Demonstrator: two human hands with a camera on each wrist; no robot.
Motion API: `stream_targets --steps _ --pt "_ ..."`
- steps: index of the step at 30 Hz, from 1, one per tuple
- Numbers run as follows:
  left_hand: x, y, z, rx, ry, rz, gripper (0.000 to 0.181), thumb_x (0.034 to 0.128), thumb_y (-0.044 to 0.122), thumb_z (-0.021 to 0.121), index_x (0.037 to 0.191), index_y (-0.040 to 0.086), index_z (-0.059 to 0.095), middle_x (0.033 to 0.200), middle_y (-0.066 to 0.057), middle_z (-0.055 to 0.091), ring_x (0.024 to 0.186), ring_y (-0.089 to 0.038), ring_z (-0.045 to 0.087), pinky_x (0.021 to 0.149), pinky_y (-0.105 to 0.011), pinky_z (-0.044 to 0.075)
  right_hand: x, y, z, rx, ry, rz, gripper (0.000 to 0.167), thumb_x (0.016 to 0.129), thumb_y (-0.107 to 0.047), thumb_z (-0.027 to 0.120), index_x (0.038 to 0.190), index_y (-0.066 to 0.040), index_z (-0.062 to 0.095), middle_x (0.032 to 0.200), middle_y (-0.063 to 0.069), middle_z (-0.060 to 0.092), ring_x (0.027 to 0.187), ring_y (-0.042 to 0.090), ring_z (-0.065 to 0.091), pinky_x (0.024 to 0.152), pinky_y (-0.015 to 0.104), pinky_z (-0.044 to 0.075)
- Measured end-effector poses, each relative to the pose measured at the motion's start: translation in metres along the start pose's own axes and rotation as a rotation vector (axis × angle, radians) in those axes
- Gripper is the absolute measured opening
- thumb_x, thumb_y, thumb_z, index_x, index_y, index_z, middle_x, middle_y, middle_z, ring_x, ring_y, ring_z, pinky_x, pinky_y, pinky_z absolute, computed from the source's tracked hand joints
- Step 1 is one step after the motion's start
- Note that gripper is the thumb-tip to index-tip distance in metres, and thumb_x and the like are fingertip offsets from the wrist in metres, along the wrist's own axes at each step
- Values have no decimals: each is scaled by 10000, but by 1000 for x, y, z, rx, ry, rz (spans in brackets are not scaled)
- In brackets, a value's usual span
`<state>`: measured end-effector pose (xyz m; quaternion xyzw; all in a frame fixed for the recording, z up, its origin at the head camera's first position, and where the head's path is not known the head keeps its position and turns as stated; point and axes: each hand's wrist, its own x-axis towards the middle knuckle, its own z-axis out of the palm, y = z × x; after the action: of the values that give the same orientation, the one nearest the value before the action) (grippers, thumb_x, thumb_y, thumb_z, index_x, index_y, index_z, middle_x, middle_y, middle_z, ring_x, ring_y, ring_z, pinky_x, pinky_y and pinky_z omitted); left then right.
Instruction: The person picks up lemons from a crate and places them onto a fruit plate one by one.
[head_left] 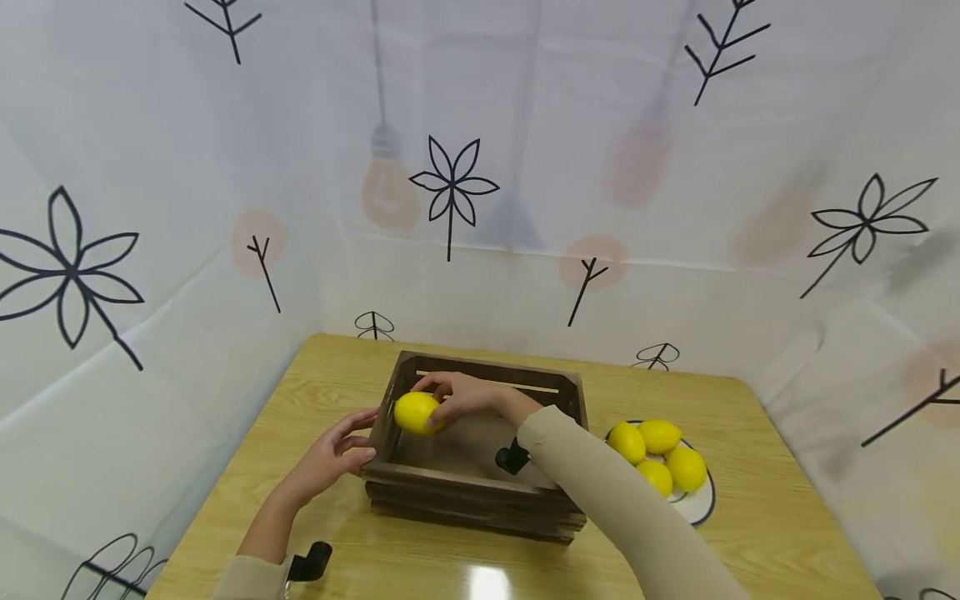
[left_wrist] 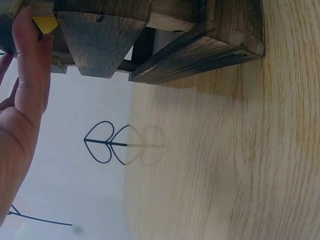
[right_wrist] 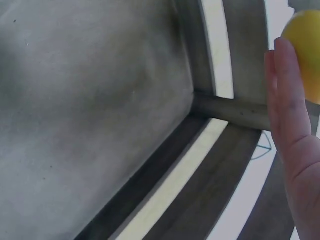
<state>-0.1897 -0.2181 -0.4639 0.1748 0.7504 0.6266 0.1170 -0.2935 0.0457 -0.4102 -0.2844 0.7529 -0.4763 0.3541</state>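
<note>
My right hand (head_left: pixel 467 395) grips a yellow lemon (head_left: pixel 416 413) over the left part of a dark wooden crate (head_left: pixel 480 492). In the right wrist view the lemon (right_wrist: pixel 306 55) shows beside the fingers, above the crate's slatted walls (right_wrist: pixel 245 55). The crate floor under it is bare. My left hand (head_left: pixel 330 457) rests at the crate's left side, fingers fairly straight, thumb near the front left corner. Seen from the left wrist, that hand (left_wrist: pixel 30 85) lies along the crate's slats (left_wrist: pixel 100 40).
To the right of the crate stands a white plate (head_left: pixel 701 504) with a dark rim, bearing several lemons (head_left: pixel 686 469). Everything rests on a light wooden table (head_left: pixel 360 554). A white cloth (head_left: pixel 510 292) printed with plants hangs behind and at the sides.
</note>
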Motion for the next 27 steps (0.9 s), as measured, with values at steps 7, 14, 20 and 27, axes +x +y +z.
stream_targets --steps 7,14,20,27 --pt "-2 0 1 2 1 3 589 921 141 591 1444 96 323 1424 -210 306 1128 -318 476 719 -376 522 -13 -6 -3 102 70 -70 565 791 -52 700 1307 -108 477 1084 137 568 935 237 577 761 367 528" --pt "-2 0 3 7 12 -26 583 916 145 599 1438 133 341 1421 -176 327 1130 -307 478 731 -372 518 -28 -19 3 266 124 -105 582 811 3 663 1338 -90 436 1112 183 528 954 263 571 818 466 498" --pt "-2 -1 3 15 2 5 588 920 136 590 1443 96 325 1420 -215 310 1116 -280 492 717 -370 520 -41 -30 8 307 193 -137 592 802 -19 679 1337 -108 442 1098 180 504 932 268 586 806 457 506" --pt "-3 -1 2 12 -2 -7 595 919 151 596 1448 139 325 1428 -165 314 1079 -129 519 718 -378 518 -59 -37 4 386 258 -177 592 815 36 645 1344 -90 410 1117 195 495 953 281 587 852 494 472"
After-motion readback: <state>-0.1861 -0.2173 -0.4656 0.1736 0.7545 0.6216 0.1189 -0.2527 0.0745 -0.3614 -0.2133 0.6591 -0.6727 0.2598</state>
